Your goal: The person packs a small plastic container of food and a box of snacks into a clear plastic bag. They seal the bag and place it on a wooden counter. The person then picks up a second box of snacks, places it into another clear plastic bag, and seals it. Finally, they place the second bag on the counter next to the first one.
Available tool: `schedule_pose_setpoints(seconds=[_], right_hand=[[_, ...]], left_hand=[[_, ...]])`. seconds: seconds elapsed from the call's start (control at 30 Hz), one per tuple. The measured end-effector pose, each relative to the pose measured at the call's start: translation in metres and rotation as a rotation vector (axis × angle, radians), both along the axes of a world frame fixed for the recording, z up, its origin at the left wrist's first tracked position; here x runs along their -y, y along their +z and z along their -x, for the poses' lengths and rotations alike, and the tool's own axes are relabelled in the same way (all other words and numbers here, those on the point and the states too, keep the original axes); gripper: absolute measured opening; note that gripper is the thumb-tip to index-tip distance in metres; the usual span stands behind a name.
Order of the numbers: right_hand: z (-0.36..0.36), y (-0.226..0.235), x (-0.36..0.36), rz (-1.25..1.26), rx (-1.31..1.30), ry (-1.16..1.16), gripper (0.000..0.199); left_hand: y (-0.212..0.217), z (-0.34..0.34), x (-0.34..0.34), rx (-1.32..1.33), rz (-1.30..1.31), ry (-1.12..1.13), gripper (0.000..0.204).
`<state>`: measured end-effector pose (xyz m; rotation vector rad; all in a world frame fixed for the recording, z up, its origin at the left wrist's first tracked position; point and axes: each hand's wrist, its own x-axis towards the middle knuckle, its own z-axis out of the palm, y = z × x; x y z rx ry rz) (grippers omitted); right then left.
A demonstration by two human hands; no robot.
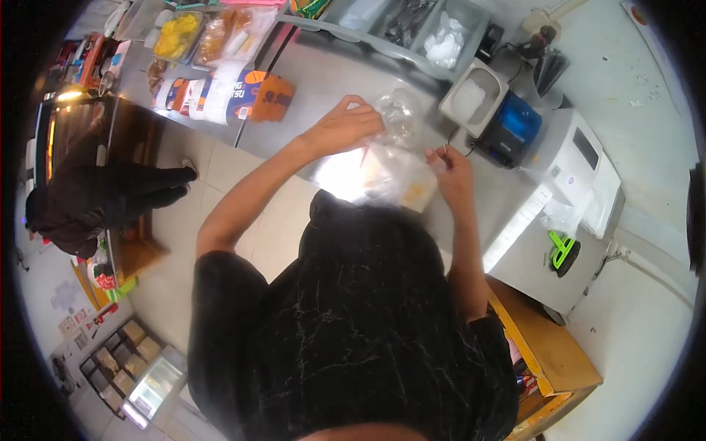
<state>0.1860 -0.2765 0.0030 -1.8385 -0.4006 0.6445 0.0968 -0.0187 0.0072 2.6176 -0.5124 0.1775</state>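
Observation:
A clear plastic bag [399, 167] rests at the near edge of the metal counter, with pale, yellowish contents showing through it. Its loose, crumpled top [401, 114] rises on the far side, between my hands. My left hand [346, 128] reaches in from the left, fingers bent and closed on the bag's upper left part. On the right side, my right hand [451, 175] has thumb and forefinger pinched together at the bag's edge. The film between those fingertips is thin and hard to make out.
Beyond the bag stands a grey divided bin [401, 37]. To the right are a metal container [474, 95], a blue-black device [515, 121] and a white machine [570, 165]. Orange-blue printed packages [265, 95] lie left, near a tub of yellow food [176, 35]. Another person [95, 195] bends far left.

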Motion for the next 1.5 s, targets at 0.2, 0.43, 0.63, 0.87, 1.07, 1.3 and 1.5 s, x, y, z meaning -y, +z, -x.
schedule_pose_setpoints(seconds=[0.2, 0.43, 0.63, 0.87, 1.07, 1.3, 1.5], right_hand=[[-0.002, 0.000, -0.024, -0.136, -0.046, 0.230, 0.023], [-0.006, 0.005, -0.022, -0.048, -0.179, 0.466, 0.021], [-0.010, -0.002, -0.009, -0.169, -0.182, 0.374, 0.014], [-0.002, 0.001, -0.002, -0.222, -0.187, 0.252, 0.015], [0.007, 0.014, -0.013, -0.157, -0.001, -0.086, 0.018], [0.014, 0.017, -0.016, 0.026, 0.197, -0.214, 0.021], [-0.013, 0.024, 0.005, 0.112, 0.192, 0.100, 0.025]], left_hand=[[0.006, -0.012, 0.036, -0.013, 0.350, 0.150, 0.028], [0.020, -0.031, 0.058, -0.107, 0.417, 0.158, 0.037], [0.032, -0.040, 0.042, -0.309, 0.151, 0.127, 0.031], [0.030, -0.038, 0.045, -0.637, 0.522, 0.101, 0.020], [0.035, -0.033, 0.045, -0.611, 0.782, -0.035, 0.049], [0.020, -0.005, 0.095, -0.206, 0.358, 0.303, 0.058], [0.022, -0.012, 0.081, -0.281, 0.431, 0.171, 0.020]])
